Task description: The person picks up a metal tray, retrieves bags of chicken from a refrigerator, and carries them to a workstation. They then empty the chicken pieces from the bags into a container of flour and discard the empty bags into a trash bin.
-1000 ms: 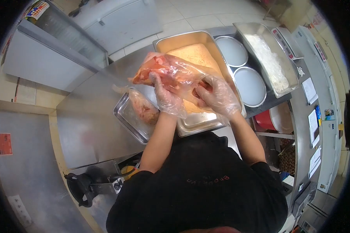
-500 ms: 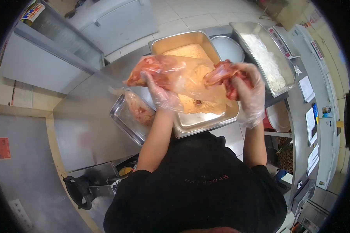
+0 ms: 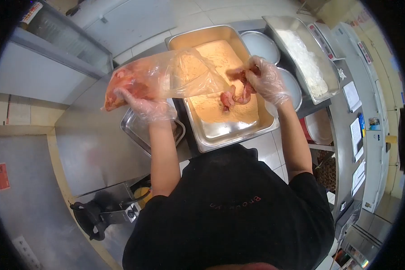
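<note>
My left hand, in a clear glove, grips a plastic bag of raw meat from below. The bag's slack mouth reaches right, across the deep metal pan. Orange powder covers most of that pan's bottom. Over the powder, my gloved right hand is closed on reddish raw meat, which hangs from the fingers outside the bag. A smaller metal tray lies under my left wrist, its inside largely hidden.
Beyond the deep pan stands a long metal pan of white powder. Round pale lids or plates lie between the two pans. A scale sits at the far right; a steel counter extends left.
The bag has moved left with my left hand, farther from my right hand. The meat in my right hand has come down and now dangles over the powder.
</note>
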Motion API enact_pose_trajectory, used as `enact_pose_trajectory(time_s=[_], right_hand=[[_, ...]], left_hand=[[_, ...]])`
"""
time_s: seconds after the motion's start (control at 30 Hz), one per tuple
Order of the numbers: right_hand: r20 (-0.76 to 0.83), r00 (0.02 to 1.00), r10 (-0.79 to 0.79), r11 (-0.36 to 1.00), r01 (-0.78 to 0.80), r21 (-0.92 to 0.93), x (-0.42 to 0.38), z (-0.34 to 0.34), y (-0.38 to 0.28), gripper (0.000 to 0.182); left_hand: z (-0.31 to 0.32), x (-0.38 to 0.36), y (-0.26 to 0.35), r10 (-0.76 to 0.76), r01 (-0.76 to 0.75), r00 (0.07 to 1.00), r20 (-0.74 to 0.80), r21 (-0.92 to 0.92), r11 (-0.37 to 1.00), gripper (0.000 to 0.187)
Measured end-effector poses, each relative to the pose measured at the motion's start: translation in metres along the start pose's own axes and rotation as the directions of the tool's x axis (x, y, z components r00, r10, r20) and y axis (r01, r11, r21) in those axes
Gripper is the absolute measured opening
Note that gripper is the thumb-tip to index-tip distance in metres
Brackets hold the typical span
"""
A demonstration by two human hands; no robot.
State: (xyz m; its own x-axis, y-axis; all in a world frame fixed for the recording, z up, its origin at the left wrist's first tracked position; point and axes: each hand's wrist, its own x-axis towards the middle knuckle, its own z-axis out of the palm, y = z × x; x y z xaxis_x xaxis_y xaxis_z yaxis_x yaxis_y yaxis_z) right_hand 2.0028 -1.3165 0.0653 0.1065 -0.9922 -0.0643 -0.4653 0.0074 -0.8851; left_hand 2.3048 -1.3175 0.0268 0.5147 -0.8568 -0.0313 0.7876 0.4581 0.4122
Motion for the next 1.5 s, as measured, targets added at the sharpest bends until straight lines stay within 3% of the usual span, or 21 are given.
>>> enact_pose_trajectory(time_s=[0.07, 0.2, 0.27, 0.3, 0.37, 0.4, 0.47, 0.53, 0.57, 0.63, 0.73, 0.77, 0.8, 0.9, 1.0, 1.07, 1.2, 1.23, 1.27, 1.37, 1.5], right_hand=[[-0.084, 0.978, -0.189, 0.972, 0.174, -0.159, -0.003, 0.009, -0.005, 0.023], [-0.078, 0.995, -0.057, 0.939, 0.027, -0.343, -0.020, -0.005, 0.001, 0.030], [0.015, 0.953, 0.303, 0.947, -0.302, 0.108, -0.022, -0.015, 0.031, 0.028], [0.010, 0.952, 0.306, 0.946, -0.305, 0.109, -0.023, -0.016, 0.048, 0.028], [-0.003, 0.918, 0.397, 0.752, -0.323, 0.574, -0.027, -0.014, 0.081, 0.032], [-0.013, 0.916, 0.402, 0.750, -0.321, 0.578, -0.031, -0.011, 0.087, 0.032], [0.177, 0.930, 0.323, 0.283, -0.274, 0.919, -0.049, -0.002, 0.093, 0.039], [0.151, 0.924, 0.350, 0.173, -0.223, 0.959, -0.063, 0.010, 0.087, 0.037], [0.096, 0.962, 0.256, 0.286, -0.170, 0.943, -0.070, 0.016, 0.092, 0.036], [0.131, 0.982, 0.134, 0.446, -0.177, 0.877, -0.075, 0.017, 0.113, 0.042], [0.090, 0.961, 0.262, 0.308, -0.172, 0.936, -0.076, 0.030, 0.132, 0.042], [-0.017, 0.879, 0.477, 0.407, -0.204, 0.890, -0.080, 0.033, 0.090, 0.039], [-0.017, 0.877, 0.479, 0.404, -0.204, 0.892, -0.080, 0.037, 0.091, 0.039], [-0.145, 0.901, 0.410, 0.481, -0.078, 0.873, -0.072, 0.040, 0.107, 0.030], [0.011, 0.973, 0.230, 0.557, -0.141, 0.818, -0.064, 0.037, 0.114, 0.029], [-0.089, 0.969, 0.232, 0.794, -0.135, 0.593, -0.059, 0.038, 0.107, 0.029], [-0.222, 0.959, 0.178, 0.951, -0.109, 0.291, -0.032, 0.026, 0.078, 0.036], [-0.241, 0.969, 0.059, 0.998, -0.050, 0.042, -0.025, 0.021, 0.064, 0.038], [-0.232, 0.971, -0.061, 0.977, 0.011, -0.211, -0.020, 0.015, 0.055, 0.039], [0.046, 0.992, -0.116, 0.978, 0.122, -0.169, -0.013, 0.003, 0.049, 0.045], [0.025, 0.979, -0.204, 0.820, 0.184, -0.542, -0.019, -0.012, 0.027, 0.048]], left_hand=[[-0.003, 0.001, 0.005, 0.037, -0.035, 0.999, -0.027, 0.049, 0.998, 0.077], [-0.004, 0.001, 0.009, 0.006, -0.006, 1.000, 0.000, 0.013, 1.000, 0.076], [-0.003, 0.000, 0.010, -0.033, 0.033, 0.999, 0.026, -0.014, 0.999, 0.075], [-0.007, 0.004, 0.011, -0.029, 0.029, 0.999, 0.034, -0.013, 0.999, 0.073], [-0.011, 0.010, 0.013, -0.037, 0.037, 0.998, 0.047, -0.010, 0.999, 0.070], [-0.012, 0.012, 0.014, 0.002, -0.003, 0.999, 0.040, 0.026, 1.000, 0.069], [-0.016, 0.016, 0.018, 0.027, -0.030, 0.999, 0.041, 0.063, 0.998, 0.068], [-0.022, 0.018, 0.024, -0.049, 0.045, 0.996, 0.071, 0.047, 0.998, 0.070], [0.024, -0.011, 0.013, 0.256, -0.235, 0.967, -0.010, 0.363, 0.902, 0.072], [0.023, -0.012, 0.015, 0.205, -0.195, 0.979, 0.010, 0.350, 0.916, 0.076], [0.018, -0.007, 0.025, 0.087, -0.100, 0.995, 0.055, 0.302, 0.948, 0.087], [0.017, -0.007, 0.026, 0.051, -0.069, 0.996, 0.070, 0.286, 0.956, 0.090], [0.020, -0.010, 0.026, 0.048, -0.067, 0.996, 0.070, 0.289, 0.955, 0.090], [0.021, -0.014, 0.026, 0.117, -0.118, 0.993, 0.025, 0.371, 0.921, 0.095], [0.010, -0.008, 0.031, -0.016, 0.005, 0.999, 0.040, 0.261, 0.965, 0.096], [0.015, -0.013, 0.029, 0.054, -0.089, 0.992, 0.111, 0.339, 0.937, 0.097], [0.014, -0.015, 0.032, 0.008, -0.021, 0.999, 0.048, 0.281, 0.960, 0.097], [0.019, -0.019, 0.032, 0.040, -0.049, 0.999, 0.036, 0.306, 0.951, 0.096], [0.023, -0.021, 0.031, 0.073, -0.077, 0.997, 0.025, 0.330, 0.941, 0.095], [0.019, -0.021, 0.031, 0.064, -0.093, 0.993, 0.101, 0.317, 0.944, 0.087], [0.030, -0.034, 0.026, 0.133, -0.172, 0.982, 0.134, 0.348, 0.922, 0.081]])
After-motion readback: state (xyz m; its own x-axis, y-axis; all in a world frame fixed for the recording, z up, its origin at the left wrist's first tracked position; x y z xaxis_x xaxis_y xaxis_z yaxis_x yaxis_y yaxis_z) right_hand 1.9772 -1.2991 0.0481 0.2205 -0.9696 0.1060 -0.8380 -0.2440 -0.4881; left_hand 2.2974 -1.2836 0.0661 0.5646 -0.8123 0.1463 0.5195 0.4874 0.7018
